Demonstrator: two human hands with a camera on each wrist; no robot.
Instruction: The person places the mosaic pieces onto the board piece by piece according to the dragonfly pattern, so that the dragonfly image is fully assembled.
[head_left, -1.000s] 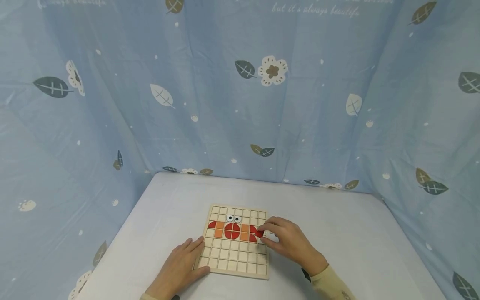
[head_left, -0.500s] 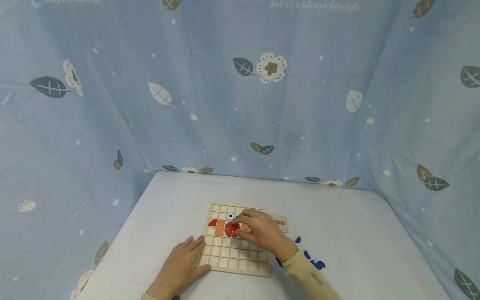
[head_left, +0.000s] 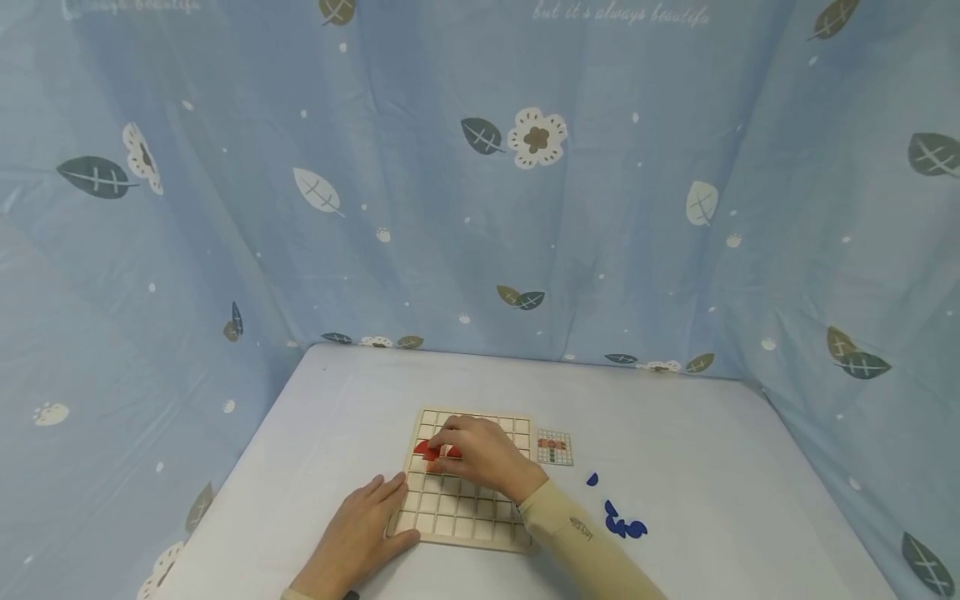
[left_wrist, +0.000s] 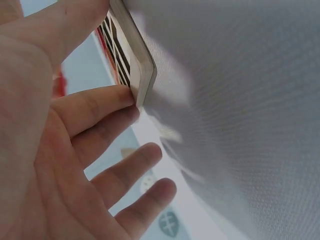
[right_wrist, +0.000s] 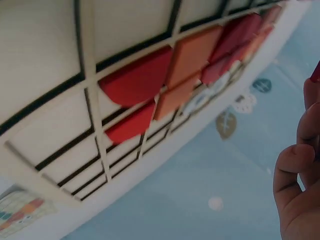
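Observation:
A wooden grid board (head_left: 467, 507) lies on the white table with red and orange tiles set in its squares. My right hand (head_left: 483, 454) is over the board's upper left part, pinching a small red piece (right_wrist: 316, 75) between thumb and fingers. Beneath that hand, an orange tile (head_left: 434, 467) shows partly; the eye tiles and other coloured tiles are hidden in the head view. In the right wrist view, red quarter-round tiles (right_wrist: 137, 77) sit beside orange tiles (right_wrist: 194, 52). My left hand (head_left: 360, 529) rests at the board's lower left corner, its fairly straight fingers touching the edge.
A small pattern card (head_left: 555, 447) lies just right of the board. Several blue rounded pieces (head_left: 636, 529) are scattered on the table farther right. A blue printed curtain (head_left: 420, 208) surrounds the table at the back and sides.
My right hand has moved left across the board, from its right side to the left tiles, with a red piece in its fingers. The card and blue pieces came into view. The left hand stays put.

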